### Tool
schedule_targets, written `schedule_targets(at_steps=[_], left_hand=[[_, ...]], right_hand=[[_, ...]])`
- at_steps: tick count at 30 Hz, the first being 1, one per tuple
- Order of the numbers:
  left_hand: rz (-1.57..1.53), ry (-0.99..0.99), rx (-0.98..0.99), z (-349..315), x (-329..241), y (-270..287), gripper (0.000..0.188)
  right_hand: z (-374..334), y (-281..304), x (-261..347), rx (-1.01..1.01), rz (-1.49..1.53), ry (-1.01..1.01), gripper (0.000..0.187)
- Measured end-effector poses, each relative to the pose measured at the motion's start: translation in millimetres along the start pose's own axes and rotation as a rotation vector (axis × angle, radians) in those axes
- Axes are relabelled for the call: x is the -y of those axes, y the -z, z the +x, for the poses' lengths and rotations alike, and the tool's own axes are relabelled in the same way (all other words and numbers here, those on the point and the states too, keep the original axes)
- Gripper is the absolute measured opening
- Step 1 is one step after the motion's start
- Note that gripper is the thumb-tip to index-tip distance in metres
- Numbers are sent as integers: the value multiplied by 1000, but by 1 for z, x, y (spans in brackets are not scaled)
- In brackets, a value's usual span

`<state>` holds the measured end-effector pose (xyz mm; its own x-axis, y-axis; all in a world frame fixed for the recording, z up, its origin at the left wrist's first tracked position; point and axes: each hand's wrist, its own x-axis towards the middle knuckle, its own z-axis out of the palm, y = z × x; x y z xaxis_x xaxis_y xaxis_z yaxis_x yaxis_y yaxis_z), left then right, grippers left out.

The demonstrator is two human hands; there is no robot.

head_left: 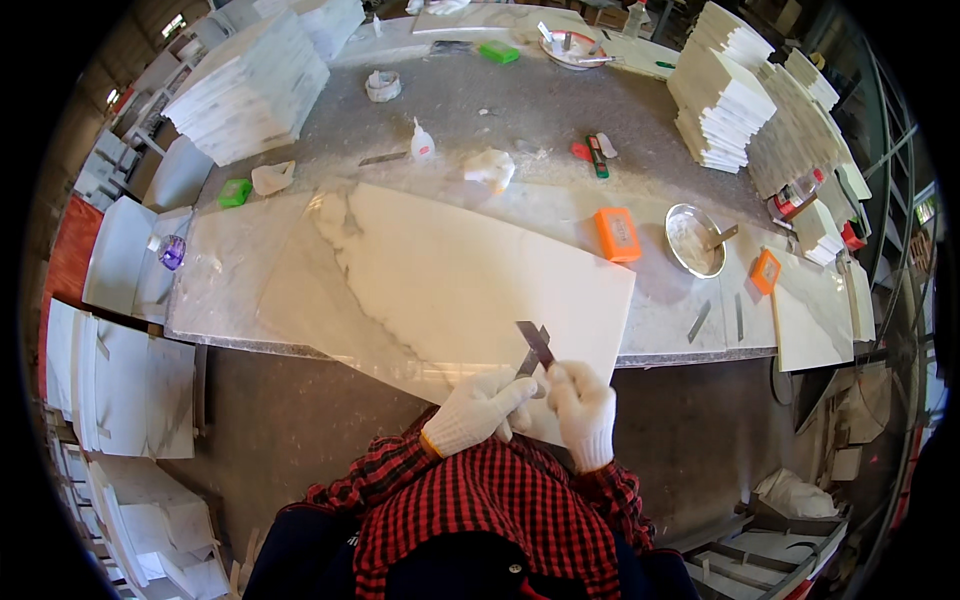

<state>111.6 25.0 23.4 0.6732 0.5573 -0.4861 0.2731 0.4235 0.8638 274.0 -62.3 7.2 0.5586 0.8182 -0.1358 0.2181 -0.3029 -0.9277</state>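
Both my hands wear white knitted gloves and meet above the near edge of a white marble-look slab (450, 250) with grey veins. My right hand (583, 412) is closed on a thin dark metal scraper blade (534, 342), which points up and to the left. In my left hand (480, 412) is a second flat metal blade (528, 367), its fingers closed around the lower end. The two blades cross just above my fingertips and look to be touching. The slab lies at an angle on the workbench, its near corner overhanging the bench edge.
Right of the slab are an orange box (618, 235), a metal bowl (695, 242) of pale paste and two loose blades (699, 321). Beyond it stand a white squeeze bottle (422, 142) and a crumpled white cloth (489, 170). Tile stacks (250, 85) rise at both sides.
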Motion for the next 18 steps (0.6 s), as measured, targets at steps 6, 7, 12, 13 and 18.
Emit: schedule_targets(at_steps=[6,7,12,13,18], left_hand=[[12,-7,-23,-5,3,10,36],[9,-4,-25,-4,3,13,36],[13,0,-40,-12,-2,19,37],[8,1,-36,-10,-3,20,37],[38,-19,-58,-10,-7,24,32]], right_hand=[[4,-9,-6,112,10,136,21],[5,-15,-4,147,57,228,21],[17,-10,6,31,-56,145,18],[11,-12,7,80,-181,401,19],[24,-7,26,49,-237,143,20]])
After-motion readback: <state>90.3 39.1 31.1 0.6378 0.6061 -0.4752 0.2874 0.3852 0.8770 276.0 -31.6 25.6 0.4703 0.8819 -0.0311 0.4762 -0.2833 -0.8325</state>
